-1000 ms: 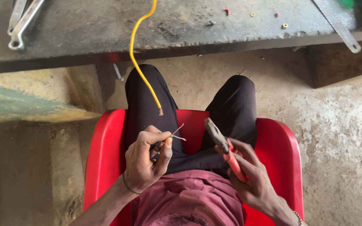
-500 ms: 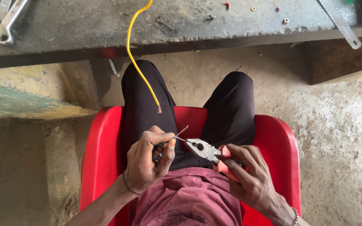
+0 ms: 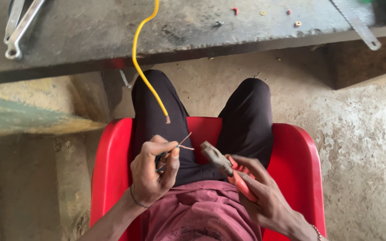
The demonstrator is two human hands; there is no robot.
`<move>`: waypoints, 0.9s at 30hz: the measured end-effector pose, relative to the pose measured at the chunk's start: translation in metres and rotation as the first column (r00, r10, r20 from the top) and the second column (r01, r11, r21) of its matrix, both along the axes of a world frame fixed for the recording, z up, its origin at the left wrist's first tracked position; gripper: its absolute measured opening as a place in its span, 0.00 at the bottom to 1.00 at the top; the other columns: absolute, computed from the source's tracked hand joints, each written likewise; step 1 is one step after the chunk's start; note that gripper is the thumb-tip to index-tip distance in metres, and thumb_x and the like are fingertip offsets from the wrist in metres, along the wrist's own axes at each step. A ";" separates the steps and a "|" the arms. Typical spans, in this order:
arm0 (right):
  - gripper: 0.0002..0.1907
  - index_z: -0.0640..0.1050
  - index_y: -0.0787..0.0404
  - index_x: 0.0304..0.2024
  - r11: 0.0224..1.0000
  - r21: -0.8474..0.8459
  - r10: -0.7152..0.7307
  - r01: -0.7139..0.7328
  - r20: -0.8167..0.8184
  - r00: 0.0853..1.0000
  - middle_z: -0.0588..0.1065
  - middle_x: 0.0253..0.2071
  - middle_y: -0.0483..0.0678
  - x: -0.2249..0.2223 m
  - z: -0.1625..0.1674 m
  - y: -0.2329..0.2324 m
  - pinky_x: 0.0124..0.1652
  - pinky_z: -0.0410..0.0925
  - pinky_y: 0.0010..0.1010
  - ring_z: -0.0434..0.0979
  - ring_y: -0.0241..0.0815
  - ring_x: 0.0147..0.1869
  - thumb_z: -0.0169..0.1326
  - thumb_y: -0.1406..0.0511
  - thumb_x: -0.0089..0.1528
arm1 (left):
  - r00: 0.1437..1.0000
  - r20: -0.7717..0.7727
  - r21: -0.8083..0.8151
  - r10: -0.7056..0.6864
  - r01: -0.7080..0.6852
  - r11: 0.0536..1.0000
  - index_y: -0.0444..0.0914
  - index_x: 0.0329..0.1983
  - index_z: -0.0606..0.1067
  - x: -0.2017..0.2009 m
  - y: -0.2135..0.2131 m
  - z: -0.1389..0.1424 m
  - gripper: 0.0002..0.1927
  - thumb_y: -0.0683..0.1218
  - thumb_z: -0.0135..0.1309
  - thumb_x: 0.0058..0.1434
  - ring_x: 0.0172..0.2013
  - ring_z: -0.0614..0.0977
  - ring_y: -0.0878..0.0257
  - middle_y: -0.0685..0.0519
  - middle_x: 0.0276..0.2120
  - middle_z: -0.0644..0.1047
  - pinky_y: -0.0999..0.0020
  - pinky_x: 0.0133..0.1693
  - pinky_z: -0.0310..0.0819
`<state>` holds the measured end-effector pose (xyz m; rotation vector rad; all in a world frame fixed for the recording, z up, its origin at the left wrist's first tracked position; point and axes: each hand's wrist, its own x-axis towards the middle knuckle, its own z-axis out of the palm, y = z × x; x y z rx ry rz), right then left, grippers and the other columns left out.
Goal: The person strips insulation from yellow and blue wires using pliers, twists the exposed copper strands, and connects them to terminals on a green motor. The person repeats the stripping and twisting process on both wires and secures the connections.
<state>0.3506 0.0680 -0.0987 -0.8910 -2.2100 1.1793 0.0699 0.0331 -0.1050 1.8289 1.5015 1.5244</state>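
Low in the frame, my right hand (image 3: 264,196) has drawn its pliers (image 3: 228,172) off the stripped wire (image 3: 179,145); my left hand (image 3: 153,172) stays pinched on that wire.

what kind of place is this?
Probably a rough workshop, maybe for electrical repair: a worn workbench with wrenches, a yellow wire hanging off it, bare concrete floor, and pliers in the right hand.

Red plastic chair (image 3: 298,156), dark workbench (image 3: 90,31) with spanners (image 3: 16,29), saw blade (image 3: 356,24), dangling yellow cable (image 3: 141,67).
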 end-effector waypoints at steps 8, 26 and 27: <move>0.27 0.80 0.57 0.53 0.872 0.484 -0.156 0.071 0.138 0.978 0.68 0.65 0.53 -0.010 0.010 0.003 0.57 0.63 0.46 0.70 0.52 0.64 0.62 0.69 0.50 | 0.998 0.040 -0.021 -0.045 0.046 0.999 0.34 0.49 0.68 -0.001 -0.002 0.000 0.08 0.40 0.53 0.72 0.23 0.69 0.76 0.56 0.31 0.73 0.80 0.24 0.64; 0.32 0.76 0.72 0.57 0.606 -0.760 -0.023 -0.235 -0.311 0.950 0.74 0.53 0.61 0.022 -0.003 0.004 0.56 0.65 0.35 0.74 0.53 0.57 0.51 0.77 0.48 | 0.994 0.042 -0.013 0.097 -0.097 0.995 0.34 0.48 0.68 -0.019 0.007 0.013 0.07 0.40 0.53 0.72 0.24 0.69 0.74 0.55 0.29 0.72 0.77 0.25 0.64; 0.33 0.76 0.72 0.58 0.583 -0.769 -0.039 -0.262 -0.348 0.937 0.74 0.56 0.62 0.018 0.002 0.006 0.60 0.64 0.35 0.74 0.53 0.61 0.51 0.77 0.47 | 0.994 0.031 -0.003 0.108 -0.108 0.994 0.34 0.48 0.68 -0.021 0.006 0.014 0.07 0.40 0.53 0.72 0.24 0.70 0.74 0.55 0.30 0.72 0.77 0.26 0.64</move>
